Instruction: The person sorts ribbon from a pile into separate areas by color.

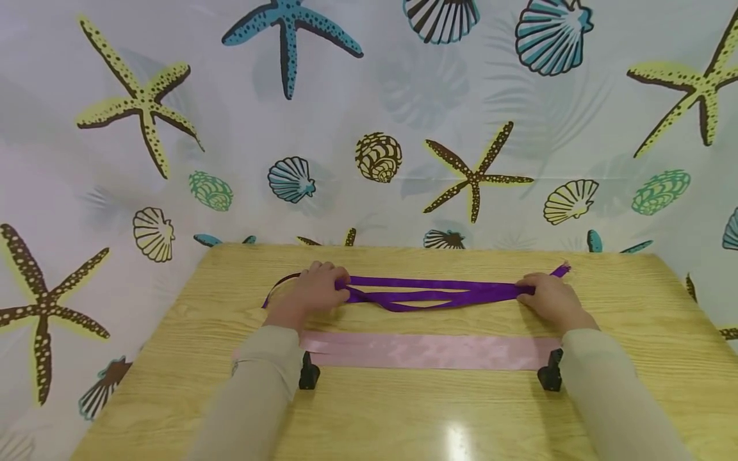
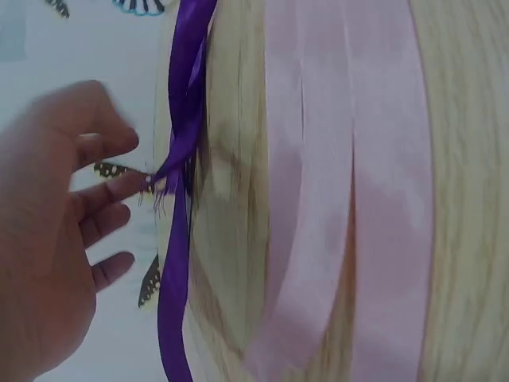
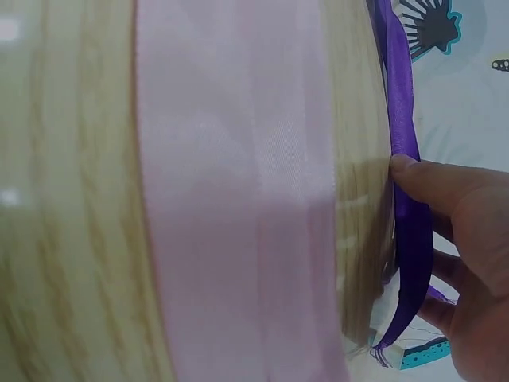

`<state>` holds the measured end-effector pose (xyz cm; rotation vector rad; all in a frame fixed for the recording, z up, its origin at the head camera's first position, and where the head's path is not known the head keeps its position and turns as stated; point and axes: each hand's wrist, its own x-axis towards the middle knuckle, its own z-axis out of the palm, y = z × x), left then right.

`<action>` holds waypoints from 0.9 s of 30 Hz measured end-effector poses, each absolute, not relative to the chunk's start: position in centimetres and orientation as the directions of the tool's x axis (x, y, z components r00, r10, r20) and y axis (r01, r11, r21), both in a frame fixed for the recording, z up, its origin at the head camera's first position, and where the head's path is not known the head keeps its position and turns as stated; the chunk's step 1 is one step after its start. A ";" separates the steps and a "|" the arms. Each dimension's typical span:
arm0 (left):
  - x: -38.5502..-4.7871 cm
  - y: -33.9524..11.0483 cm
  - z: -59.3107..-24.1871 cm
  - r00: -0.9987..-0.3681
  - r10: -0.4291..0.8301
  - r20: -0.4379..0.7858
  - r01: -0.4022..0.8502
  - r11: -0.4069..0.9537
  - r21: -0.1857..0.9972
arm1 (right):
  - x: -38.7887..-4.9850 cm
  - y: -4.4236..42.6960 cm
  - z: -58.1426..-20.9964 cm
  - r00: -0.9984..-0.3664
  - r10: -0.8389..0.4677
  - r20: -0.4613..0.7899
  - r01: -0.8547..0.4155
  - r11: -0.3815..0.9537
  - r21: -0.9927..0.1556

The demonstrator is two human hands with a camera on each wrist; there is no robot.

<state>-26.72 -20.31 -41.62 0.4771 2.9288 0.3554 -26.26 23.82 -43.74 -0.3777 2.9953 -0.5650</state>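
Observation:
Several purple ribbons [image 1: 426, 283] stretch side by side across the far part of the table, some sagging apart in the middle. My right hand [image 1: 550, 298] pinches them near their right end, thumb in front and fingers behind; a frayed tip sticks out beyond. At the left end is my left hand [image 1: 317, 288]. In the left wrist view its thumb and fingers are apart, with a frayed purple ribbon end [image 2: 163, 171] at one fingertip. Nearer to me, pale pink ribbons [image 1: 426, 351] lie flat, side by side, beneath my wrists.
The wooden table [image 1: 392, 410] has its far edge just beyond the purple ribbons. Behind it hangs a white cloth [image 1: 340, 121] printed with starfish and shells. A small black object [image 1: 309, 372] shows beside the left wrist, and another black object [image 1: 551, 372] beside the right.

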 end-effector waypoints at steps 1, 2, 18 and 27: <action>-26.7 -19.9 -41.5 -0.935 0.332 -0.125 0.298 0.927 0.227 | -26.2 23.8 -43.7 -0.967 -0.252 -0.021 -0.227 0.902 -0.368; -26.7 -19.5 -41.5 -0.932 0.334 -0.138 0.306 0.933 0.190 | -26.2 23.8 -43.7 -0.968 -0.251 -0.022 -0.226 0.902 -0.369; -27.7 -19.3 -42.7 -0.987 0.152 -0.051 0.153 0.988 -0.009 | -26.5 23.3 -43.5 -0.989 -0.150 -0.001 -0.141 0.931 -0.337; -27.6 -20.5 -42.1 -0.986 0.168 -0.009 0.168 0.980 -0.103 | -26.6 23.8 -43.7 -0.989 -0.106 0.104 -0.131 0.950 -0.284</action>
